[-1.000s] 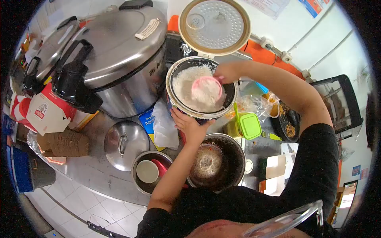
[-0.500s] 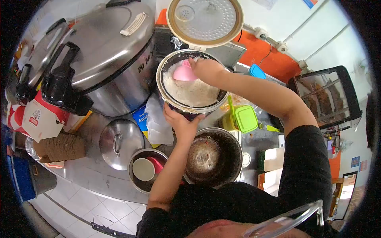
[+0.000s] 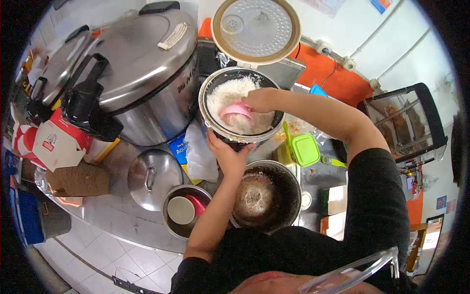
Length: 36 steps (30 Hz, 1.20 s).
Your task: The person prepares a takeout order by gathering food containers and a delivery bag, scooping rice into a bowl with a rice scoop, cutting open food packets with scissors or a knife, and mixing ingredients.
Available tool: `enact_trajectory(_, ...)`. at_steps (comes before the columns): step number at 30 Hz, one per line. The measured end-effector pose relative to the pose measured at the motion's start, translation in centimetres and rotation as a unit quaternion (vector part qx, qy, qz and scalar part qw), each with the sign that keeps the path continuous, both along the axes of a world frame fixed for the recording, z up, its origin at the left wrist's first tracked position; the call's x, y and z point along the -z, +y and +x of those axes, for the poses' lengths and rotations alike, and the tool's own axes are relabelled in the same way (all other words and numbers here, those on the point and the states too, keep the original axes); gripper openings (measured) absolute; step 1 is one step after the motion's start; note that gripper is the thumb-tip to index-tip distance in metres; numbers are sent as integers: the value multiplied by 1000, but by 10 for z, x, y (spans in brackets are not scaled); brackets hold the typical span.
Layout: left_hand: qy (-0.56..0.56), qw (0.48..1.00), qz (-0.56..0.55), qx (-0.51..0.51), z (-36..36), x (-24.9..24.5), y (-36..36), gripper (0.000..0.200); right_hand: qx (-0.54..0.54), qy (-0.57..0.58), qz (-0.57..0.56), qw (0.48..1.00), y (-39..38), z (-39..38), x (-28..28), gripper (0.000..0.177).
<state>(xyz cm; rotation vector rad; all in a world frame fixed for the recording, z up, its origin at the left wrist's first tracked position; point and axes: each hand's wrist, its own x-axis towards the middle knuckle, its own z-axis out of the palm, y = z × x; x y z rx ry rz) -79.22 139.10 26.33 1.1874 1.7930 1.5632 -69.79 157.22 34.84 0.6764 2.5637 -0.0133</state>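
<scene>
- Large steel cooker [image 3: 142, 73], back left of the steel counter [image 3: 117, 215]: letters on its side begin with "M", the rest turned away; its lid label is too small to read.
- Rice cooker [image 3: 205, 105], just beside it at the counter's back edge, lid [image 3: 257, 29] up, full of white rice [image 3: 223, 95].
- Right hand [image 3: 259, 99]: fingers closed on a pink scoop [image 3: 236, 111] dug into the rice. I'd call this the scooping step.
- Left hand [image 3: 226, 154]: fingers spread flat against the cooker's near wall, gripping nothing, bracing it.
- Lifting out would need a level scoop and that steadying hand.
- Blue packet [image 3: 178, 145] beneath reads "Aqua…".
</scene>
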Motion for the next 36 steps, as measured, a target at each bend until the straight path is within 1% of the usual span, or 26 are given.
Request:
enact_trajectory(2,-3,1000,6,-4,0,-2,2,114,-41,6,-34,999,2,5,-4,33)
enact_trajectory(3,0,1000,2,-4,0,-2,2,113,-45,6,-34,998,3,8,-6,33)
enact_trajectory(5,-2,1000,-6,-7,0,-3,0,113,-3,14,-105,994,-2,15,-18,35)
enact_trajectory(6,-5,1000,-9,-6,0,-3,0,113,-7,38,-117,992,-3,20,-20,35)
enact_trajectory(9,-4,1000,-6,-1,1,-2,0,112,-11,53,-128,990,-3,15,-25,37)
enact_trajectory(11,7,1000,7,-2,1,-2,0,112,7,54,-135,989,2,12,-19,37)
enact_trajectory(13,18,1000,8,-11,2,-1,0,112,-60,71,-144,985,9,7,-14,36)
enact_trajectory(15,19,1000,16,-11,1,1,-1,112,-51,98,-154,982,10,8,-14,34)
enact_trajectory(17,5,999,30,-8,0,3,0,113,90,-17,-224,970,3,3,-30,34)
enact_trajectory(18,4,999,37,-9,0,8,2,113,105,3,-269,958,5,7,-28,33)
enact_trajectory(19,4,999,38,-14,0,6,1,113,100,1,-267,958,6,10,-30,33)
enact_trajectory(21,3,999,30,-10,-1,3,1,113,155,-19,-299,941,10,13,-32,36)
enact_trajectory(23,6,999,33,-15,0,4,0,113,141,-29,-303,942,13,14,-35,38)
enact_trajectory(25,7,999,34,-17,-4,6,1,113,118,-27,-368,922,11,19,-38,37)
enact_trajectory(26,12,999,37,-13,-4,7,3,114,162,-13,-381,910,9,21,-39,31)
enact_trajectory(27,16,999,37,-6,-3,8,2,115,162,-15,-380,911,10,20,-39,31)
enact_trajectory(29,13,1000,24,-7,-1,5,1,115,244,-51,-429,868,21,17,-37,26)
enact_trajectory(30,16,1000,7,-6,-3,3,0,115,242,-50,-427,870,26,17,-35,26)
enact_trajectory(31,18,1000,10,-9,-5,1,-1,115,247,-45,-439,862,30,18,-35,21)
enact_trajectory(32,28,1000,-5,2,-7,-2,-2,114,252,-41,-452,855,35,19,-35,17)
enact_trajectory(33,40,999,-23,17,-8,-4,-6,114,252,-38,-453,854,40,23,-36,17)
enact_trajectory(35,42,999,-14,30,-14,-6,-17,111,348,-8,-461,816,37,34,-50,11)
enact_trajectory(36,42,998,-5,41,-17,-7,-23,109,369,26,-447,814,33,42,-55,10)
